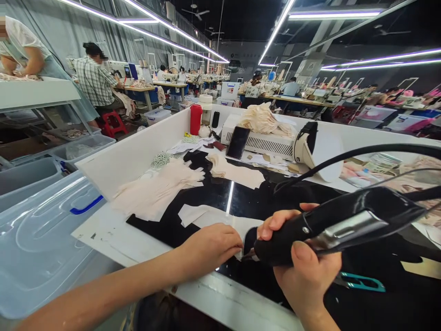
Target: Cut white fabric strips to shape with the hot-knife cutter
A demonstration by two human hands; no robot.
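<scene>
My right hand [306, 276] is wrapped round a black corded handheld power tool [344, 216] with a metal lever on its side. The tool's narrow tip points left and meets the edge of a white cut fabric piece [206, 217] lying on the black tabletop [165, 232]. Just left of the tip, my left hand [213, 246] is closed, its fingertips pinching the near edge of that piece. Teal-handled thread snips [361, 281] lie to the right of my right wrist, partly hidden by it.
Stacks of pale pink fabric pieces [161, 188] lie at left and upper middle [236, 171]. Behind are a phone [238, 142], a white machine box [255, 140] and a red bottle [196, 119]. White boards [138, 145] wall the table. Clear bins [51, 239] stand left; co-workers sit beyond.
</scene>
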